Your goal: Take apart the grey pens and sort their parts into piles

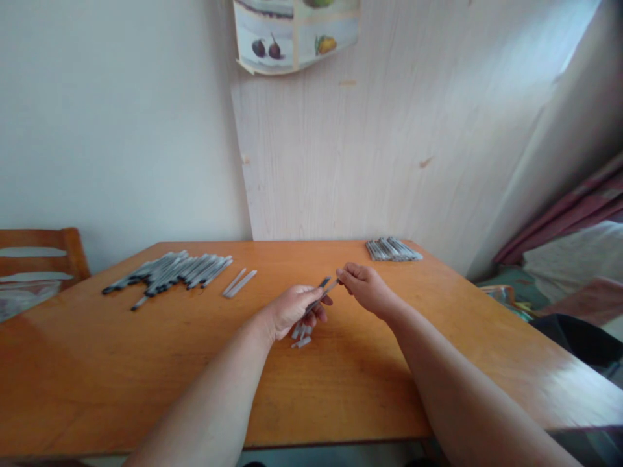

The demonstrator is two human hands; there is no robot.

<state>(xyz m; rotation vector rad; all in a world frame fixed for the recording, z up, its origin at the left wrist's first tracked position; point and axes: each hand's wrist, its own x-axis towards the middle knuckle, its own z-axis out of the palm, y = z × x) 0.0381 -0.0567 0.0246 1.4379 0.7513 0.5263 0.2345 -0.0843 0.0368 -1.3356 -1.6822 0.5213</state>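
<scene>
My left hand (296, 308) is closed around slim grey pen-like sticks (318, 295), one with a dark end. My right hand (363, 282) pinches the far tip of a thin stick that reaches over from the left hand. The exact kind of these sticks is too small to tell. Below my left hand, several short whitish translucent pieces (302, 342) lie on the table. Two long pale sleeve-like strips (241, 283) rest to the left. Farther left spreads a pile of slim pens (170, 269) with black ends.
A wooden table (195, 389) fills the lower view. At its back right lies a neat bundle of grey slim sticks (393, 249). A wooden chair (39, 263) stands at the left, a black bin-like container (579, 340) at the right. A fruit picture (296, 39) hangs on the wall.
</scene>
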